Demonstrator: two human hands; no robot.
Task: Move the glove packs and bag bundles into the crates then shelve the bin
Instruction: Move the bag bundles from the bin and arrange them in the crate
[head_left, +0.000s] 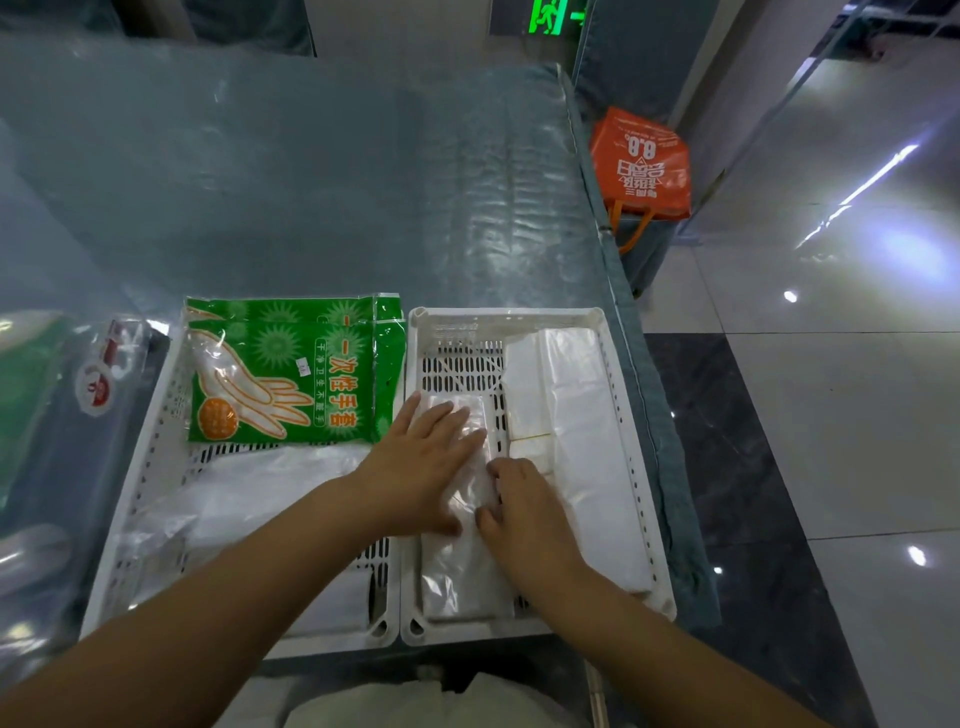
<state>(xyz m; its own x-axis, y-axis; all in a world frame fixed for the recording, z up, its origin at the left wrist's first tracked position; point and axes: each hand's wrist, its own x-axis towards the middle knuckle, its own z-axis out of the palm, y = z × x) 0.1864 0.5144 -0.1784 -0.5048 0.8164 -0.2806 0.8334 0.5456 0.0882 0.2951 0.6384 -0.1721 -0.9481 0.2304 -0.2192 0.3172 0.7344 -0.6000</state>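
Note:
Two white perforated crates stand side by side on a plastic-covered surface. The left crate (156, 467) holds green glove packs (291, 379) at its far end and clear bag bundles (249, 499) nearer me. The right crate (636, 467) holds white bag bundles (576, 415) along its right side and a clear-wrapped bundle (457, 571) along its left side. My left hand (421, 462) lies flat on that clear-wrapped bundle, fingers spread. My right hand (524, 514) rests on the same bundle, fingers curled at its right edge.
An orange shopping bag (641, 161) hangs off the table's far right corner. More plastic-wrapped goods (36, 415) lie at the left edge. A glossy tiled floor (831, 415) runs along the right. The grey plastic sheet (311, 182) covers the surface beyond the crates.

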